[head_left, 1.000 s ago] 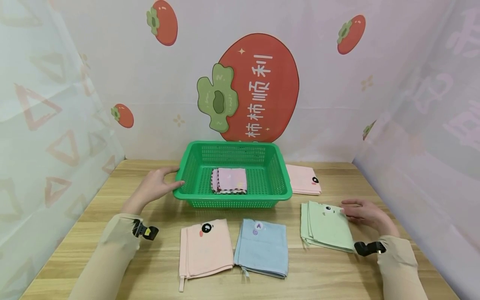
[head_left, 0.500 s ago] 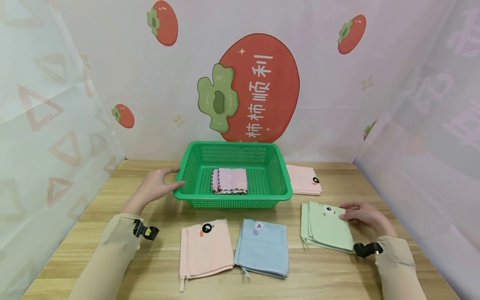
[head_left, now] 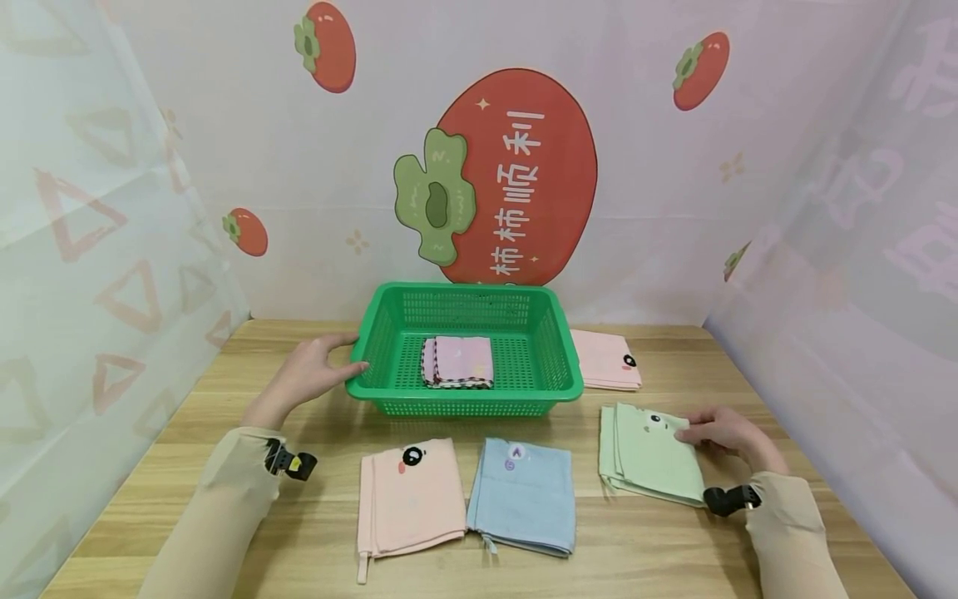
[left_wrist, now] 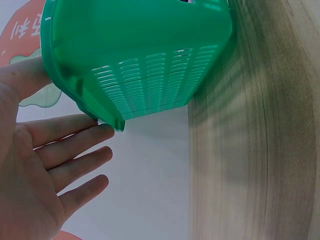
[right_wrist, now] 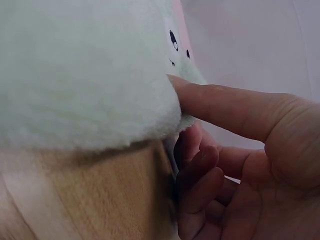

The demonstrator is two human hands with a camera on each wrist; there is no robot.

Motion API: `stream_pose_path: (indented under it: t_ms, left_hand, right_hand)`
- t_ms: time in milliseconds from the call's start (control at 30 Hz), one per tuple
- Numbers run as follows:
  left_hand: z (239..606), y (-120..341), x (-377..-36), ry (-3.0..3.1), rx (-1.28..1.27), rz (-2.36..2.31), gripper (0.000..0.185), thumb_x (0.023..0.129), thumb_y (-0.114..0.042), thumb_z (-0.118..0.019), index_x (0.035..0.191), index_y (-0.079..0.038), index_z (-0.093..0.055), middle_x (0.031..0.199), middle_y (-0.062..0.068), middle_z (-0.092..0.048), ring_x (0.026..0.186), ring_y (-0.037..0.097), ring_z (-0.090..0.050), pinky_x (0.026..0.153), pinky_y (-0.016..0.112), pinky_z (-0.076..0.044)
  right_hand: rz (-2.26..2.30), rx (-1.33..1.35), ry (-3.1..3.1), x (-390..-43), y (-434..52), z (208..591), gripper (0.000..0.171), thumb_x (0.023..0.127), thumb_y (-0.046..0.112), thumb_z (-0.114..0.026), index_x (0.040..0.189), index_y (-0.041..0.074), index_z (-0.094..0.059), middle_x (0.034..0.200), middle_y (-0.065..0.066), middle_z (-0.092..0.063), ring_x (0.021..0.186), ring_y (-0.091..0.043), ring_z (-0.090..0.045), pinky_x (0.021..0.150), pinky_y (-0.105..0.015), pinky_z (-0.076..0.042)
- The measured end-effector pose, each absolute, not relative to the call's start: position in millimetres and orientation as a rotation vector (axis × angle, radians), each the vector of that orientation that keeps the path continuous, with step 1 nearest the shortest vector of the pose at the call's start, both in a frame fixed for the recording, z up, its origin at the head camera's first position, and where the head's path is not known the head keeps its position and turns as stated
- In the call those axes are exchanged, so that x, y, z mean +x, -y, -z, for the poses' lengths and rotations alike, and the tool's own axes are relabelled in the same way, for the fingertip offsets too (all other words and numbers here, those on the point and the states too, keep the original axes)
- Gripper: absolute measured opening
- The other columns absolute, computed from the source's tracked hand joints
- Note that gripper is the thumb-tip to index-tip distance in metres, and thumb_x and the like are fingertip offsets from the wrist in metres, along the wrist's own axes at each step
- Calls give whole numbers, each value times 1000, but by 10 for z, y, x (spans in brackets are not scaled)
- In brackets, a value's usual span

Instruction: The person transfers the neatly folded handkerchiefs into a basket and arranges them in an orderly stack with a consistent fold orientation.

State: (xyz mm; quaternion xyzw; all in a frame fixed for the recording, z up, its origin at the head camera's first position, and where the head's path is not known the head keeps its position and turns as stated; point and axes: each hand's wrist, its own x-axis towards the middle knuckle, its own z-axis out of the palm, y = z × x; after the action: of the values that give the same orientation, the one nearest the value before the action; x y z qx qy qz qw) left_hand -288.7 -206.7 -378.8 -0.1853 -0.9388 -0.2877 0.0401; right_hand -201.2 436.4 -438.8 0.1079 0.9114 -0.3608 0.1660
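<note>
My left hand (head_left: 310, 370) holds the left rim of the green plastic basket (head_left: 464, 407), thumb over the rim and fingers outside it. In the left wrist view those fingers (left_wrist: 75, 167) look fairly straight, fingertips right at the rim's corner. A folded purple cloth (head_left: 464, 358) with a checked edge lies inside the basket. On the right, my right hand (head_left: 722, 433) pinches the edge of a folded light green hand towel (head_left: 659, 462). The right wrist view shows the thumb on top of this towel (right_wrist: 90, 75), with the other fingers curled at and below its lifted edge.
Folded peach (head_left: 412, 503) and blue (head_left: 524, 499) hand towels lie side by side at the front of the wooden table (head_left: 636, 549). Another pink towel (head_left: 604, 358) sits right of the basket, partly hidden behind it. Printed fabric walls (head_left: 644, 208) enclose the back and sides.
My right hand has come slightly left and down onto the green towel's right edge, its thumb now over the cloth and its fingers tucked lower. The left hand and basket stay put.
</note>
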Motion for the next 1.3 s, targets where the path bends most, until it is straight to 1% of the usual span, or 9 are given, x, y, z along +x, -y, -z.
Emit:
stream_pose_path:
  t_ms: [100,200,367,500,700,900,1133,1200,1300]
  left_hand:
    - [3791,2069,-2891,2871,-573,875,66,86,-44,-66,134,-1,-52,133,20,-55,126,40,-47,99,58,-41]
    - [3792,2071,-2896,2866,-577,876,66,86,-44,-66,133,-1,-53,133,20,-56,126,40,-47,99,58,-41]
    - [3793,2071,-2900,2863,-582,876,66,86,-45,-66,133,-2,-53,133,20,-56,126,40,-47,99,58,-41]
    - [3791,2070,-2900,2859,-585,870,66,86,-45,-66,133,-2,-53,133,20,-56,126,41,-47,99,59,-41]
    - [3787,2067,-2896,2857,-585,855,66,86,-45,-66,133,-2,-53,133,20,-56,126,41,-48,99,59,-41]
    - [3798,2074,-2902,2862,-584,854,67,86,-47,-65,134,-2,-53,133,19,-56,126,41,-48,99,59,-41]
    - [3810,2085,-2920,2861,-589,852,68,85,-49,-65,134,-3,-53,133,19,-56,126,41,-47,99,59,-41]
    - [3809,2085,-2920,2863,-590,851,68,85,-49,-65,134,-3,-53,133,19,-56,126,41,-47,99,59,-41]
    - [3805,2083,-2916,2865,-589,851,68,85,-50,-64,134,-3,-53,133,19,-55,126,41,-47,99,59,-41]
  right_hand:
    - [1041,295,-2593,-1999,-4348,4380,29,81,31,-74,86,6,-60,71,2,-49,65,-14,-45,56,-27,-36]
    - [1057,293,-2584,-1984,-4326,4357,26,82,30,-72,79,9,-56,71,2,-49,65,-14,-45,56,-27,-36]
    - [1124,306,-2545,-1951,-4286,4302,23,84,27,-71,84,7,-59,74,2,-50,68,-13,-47,60,-26,-40]
    - [1217,277,-2488,-1915,-4258,4255,21,87,24,-68,87,4,-59,77,3,-52,71,-11,-49,64,-25,-46]
    - [1317,257,-2411,-1878,-4268,4247,27,91,24,-63,99,-1,-57,86,2,-57,77,-9,-57,71,-25,-53]
    - [1424,229,-2323,-1920,-4295,4325,23,94,21,-59,101,2,-49,82,2,-53,70,-8,-55,68,-25,-54]
    - [1488,202,-2266,-1911,-4269,4301,18,95,19,-56,97,6,-44,78,5,-53,66,-5,-55,64,-23,-53]
    - [1498,199,-2258,-1898,-4254,4281,18,96,19,-55,100,5,-44,79,5,-54,66,-5,-56,64,-23,-53]
    - [1500,201,-2264,-1880,-4228,4253,26,95,19,-56,107,0,-44,82,4,-57,68,-5,-57,64,-23,-53]
